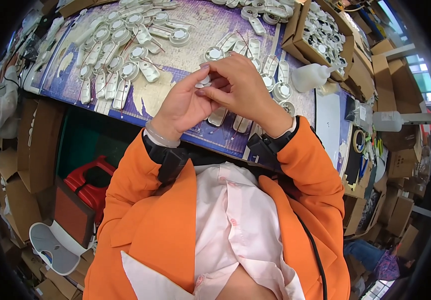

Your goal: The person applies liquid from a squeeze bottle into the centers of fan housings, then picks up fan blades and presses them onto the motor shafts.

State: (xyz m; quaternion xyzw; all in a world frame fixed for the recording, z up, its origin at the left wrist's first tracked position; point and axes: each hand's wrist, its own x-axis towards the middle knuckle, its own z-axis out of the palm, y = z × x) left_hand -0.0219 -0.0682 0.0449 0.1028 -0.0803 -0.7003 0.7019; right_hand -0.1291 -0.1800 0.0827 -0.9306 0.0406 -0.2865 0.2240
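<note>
Over the near edge of the table my left hand (181, 104) and my right hand (241, 86) meet at a small white plastic part (203, 83). My left thumb and fingers curl around it, while my right thumb and fingers pinch it from the other side. Fingers cover much of the part, so its full shape is hidden. Beneath and beyond my right hand lie round white pieces (214, 53) joined by thin wires to oblong white cases (253, 48). More of these wired assemblies (129, 71) are spread to the left of my hands.
The table (175, 62) has a worn purple and pale top. A cardboard box (295, 37) of small white parts stands at the far right, with a white squeeze bottle (310, 77) near it. Another bottle (388, 121), tape (358, 141) and a red stool (93, 182) are around.
</note>
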